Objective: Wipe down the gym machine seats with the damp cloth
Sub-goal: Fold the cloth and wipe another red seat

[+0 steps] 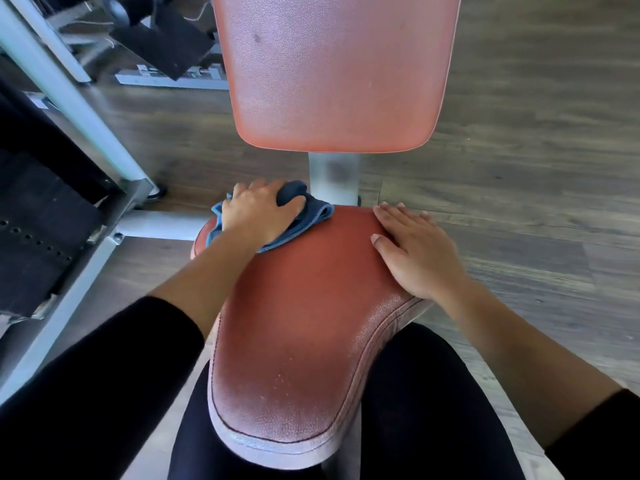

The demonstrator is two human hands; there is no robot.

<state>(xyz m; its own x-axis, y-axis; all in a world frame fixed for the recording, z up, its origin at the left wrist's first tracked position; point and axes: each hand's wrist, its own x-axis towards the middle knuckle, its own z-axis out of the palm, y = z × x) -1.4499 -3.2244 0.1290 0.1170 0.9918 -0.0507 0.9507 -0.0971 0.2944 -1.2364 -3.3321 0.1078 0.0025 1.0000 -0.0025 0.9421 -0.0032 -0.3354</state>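
The left hand (258, 211) grip clamps the blue cloth (306, 218), bunched on the rear left edge of the red seat (304, 313). The right hand (412, 252) rests flat, fingers straight, on its right side. A grey post (334, 178) and the backrest (336, 74) stand just behind.

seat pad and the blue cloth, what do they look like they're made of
The seat pad is likely vinyl or faux leather: reddish, with a pebbled grain, soft sheen and stitched edge seam. The blue cloth is probably microfibre: matte, with soft folds and a stitched hem.
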